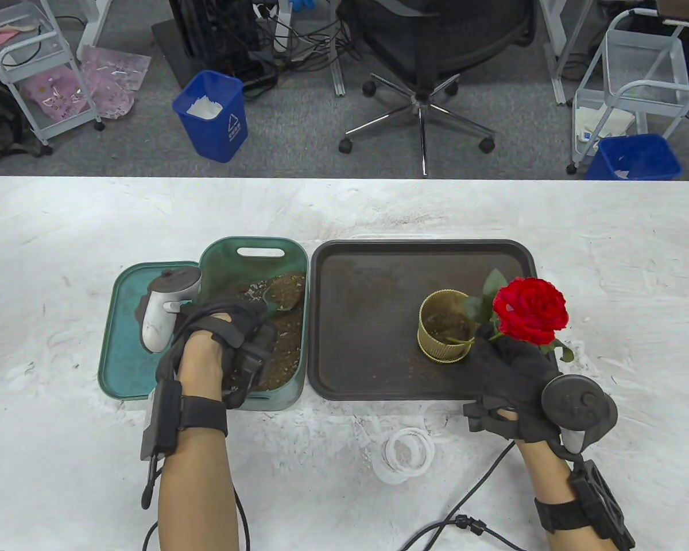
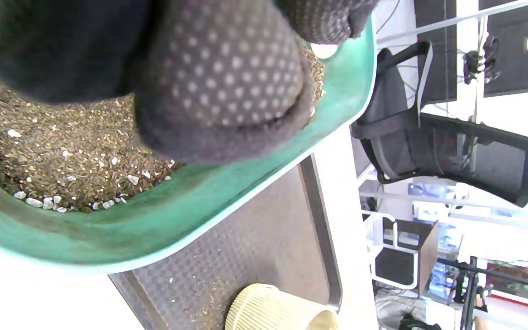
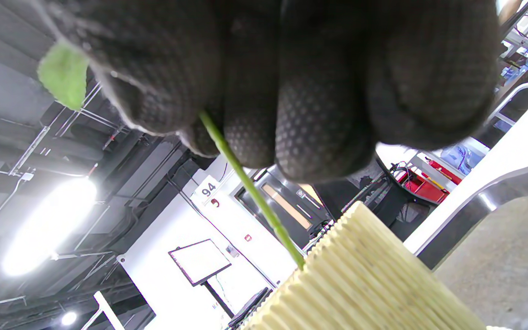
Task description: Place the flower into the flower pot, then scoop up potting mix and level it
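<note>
Currently the dark tray (image 1: 344,321) lies between the hands. Beside it, the green soil bin (image 1: 252,252) holds potting mix (image 1: 287,344), where the left hand (image 1: 229,344) reaches in; whether it grips anything cannot be told. The ribbed flower pot (image 1: 445,333) sits just beyond the right hand (image 1: 511,379), which pinches the flower (image 1: 531,310) by its stem, lower end inside the pot. Risk: the thin stem may lean or lift out if released before mix supports it.

The left hand (image 1: 229,344) reaches forward from the near edge, forearm bare, gloved fingers (image 2: 220,87) curled downward; whether its grip closes on anything is hard to tell. The right hand (image 1: 508,367) is raised, fingers (image 3: 319,114) bunched together in a pinching grip.
</note>
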Demonstrator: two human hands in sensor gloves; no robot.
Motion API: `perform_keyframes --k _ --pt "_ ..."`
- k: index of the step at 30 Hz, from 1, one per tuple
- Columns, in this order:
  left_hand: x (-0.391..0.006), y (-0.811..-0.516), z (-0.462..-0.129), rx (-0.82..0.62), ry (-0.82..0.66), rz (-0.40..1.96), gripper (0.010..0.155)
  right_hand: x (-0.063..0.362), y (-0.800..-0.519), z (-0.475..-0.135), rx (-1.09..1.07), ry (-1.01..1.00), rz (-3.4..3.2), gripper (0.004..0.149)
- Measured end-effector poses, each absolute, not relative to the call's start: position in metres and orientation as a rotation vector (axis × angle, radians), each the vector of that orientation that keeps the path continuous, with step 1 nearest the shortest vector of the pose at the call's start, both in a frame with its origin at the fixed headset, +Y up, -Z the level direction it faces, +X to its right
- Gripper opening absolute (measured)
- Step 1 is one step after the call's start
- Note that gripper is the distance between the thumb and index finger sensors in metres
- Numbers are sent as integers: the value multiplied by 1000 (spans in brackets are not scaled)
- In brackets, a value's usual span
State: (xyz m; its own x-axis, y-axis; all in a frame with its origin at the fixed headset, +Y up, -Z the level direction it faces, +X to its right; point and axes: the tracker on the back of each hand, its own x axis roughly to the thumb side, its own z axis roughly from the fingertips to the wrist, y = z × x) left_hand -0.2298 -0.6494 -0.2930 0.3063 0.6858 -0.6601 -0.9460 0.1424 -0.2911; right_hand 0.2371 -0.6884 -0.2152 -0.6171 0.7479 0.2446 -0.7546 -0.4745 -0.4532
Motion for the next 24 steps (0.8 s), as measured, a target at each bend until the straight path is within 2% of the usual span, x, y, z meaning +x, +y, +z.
perform_keyframes --k 8,13,19,24 --pt "-242 -621 -280 -680 375 1262 58 237 -688 -215 11 -664 2134 37" --pt "-235 -621 -273 -690 278 1314 58 238 -688 -215 9 -664 2134 37" --pt "-213 -622 -270 -714 167 1333 58 238 -688 -215 10 -665 2134 37" --pt "-176 -619 -270 -745 50 1344 58 238 -688 -215 7 -665 2134 37"
